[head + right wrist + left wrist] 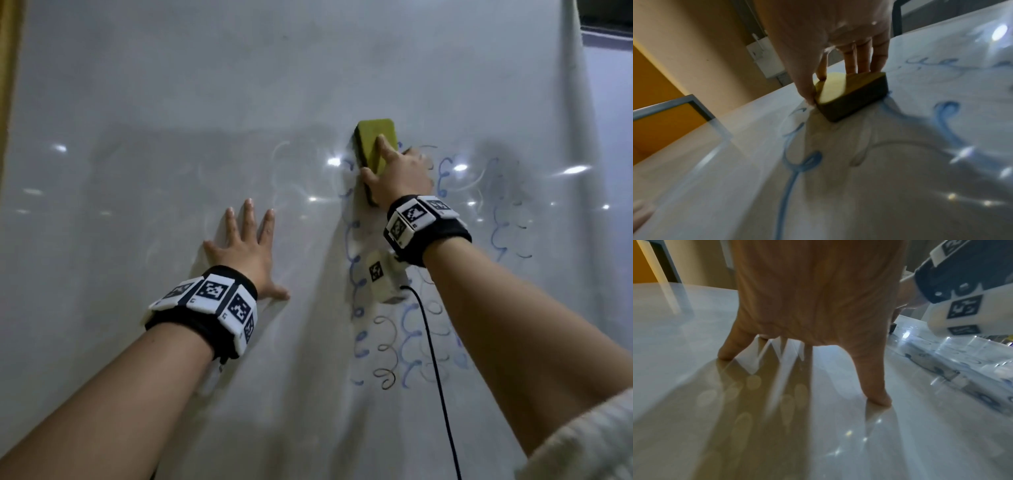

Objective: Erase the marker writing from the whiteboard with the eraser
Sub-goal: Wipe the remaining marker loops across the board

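A hand rubs a yellow eraser on a big whiteboard.

The right hand (399, 174) holds the eraser (376, 144) flat against the whiteboard (171, 85), up near the middle. Its fingers (861, 56) curl over one side of the eraser and the thumb presses the other side. Blue marker writing (356, 274), all loops and curls, runs down the whiteboard below and to the right of the eraser. The left hand (245, 250) lies flat on the whiteboard to the left, fingers spread wide and holding nothing. Both wrists wear black bands with white tags (214, 291). A thin black cable (435, 359) hangs down under the right wrist.
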